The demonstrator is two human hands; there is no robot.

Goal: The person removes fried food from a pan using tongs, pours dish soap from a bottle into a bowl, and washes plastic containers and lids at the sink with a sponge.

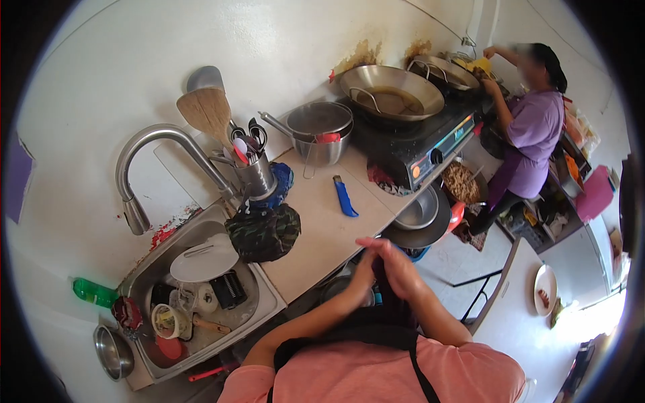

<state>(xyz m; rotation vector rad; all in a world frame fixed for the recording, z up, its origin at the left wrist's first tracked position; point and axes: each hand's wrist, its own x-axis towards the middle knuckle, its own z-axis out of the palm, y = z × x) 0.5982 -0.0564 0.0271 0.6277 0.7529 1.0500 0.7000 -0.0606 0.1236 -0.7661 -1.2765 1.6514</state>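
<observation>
My left hand (363, 274) and my right hand (401, 270) are brought together in front of my body, near the counter's front edge. The right hand's fingers are stretched out and lie over the left fingertips. Most of the left fingers are hidden. Dark cloth (381, 275) shows between the two palms, and I cannot tell whether either hand grips it. A black apron (349, 336) covers the front of my pink shirt. On the counter (312, 248), a blue-handled utility knife (346, 197) lies beyond my hands, apart from them.
At left, a sink (269, 305) holds a white plate (205, 258) and dishes. A utensil holder (256, 178), a camouflage cloth (263, 232) and a saucepan (321, 144) stand along the counter. Large woks (393, 94) sit on the stove (416, 154). Another person (534, 127) stands beyond it.
</observation>
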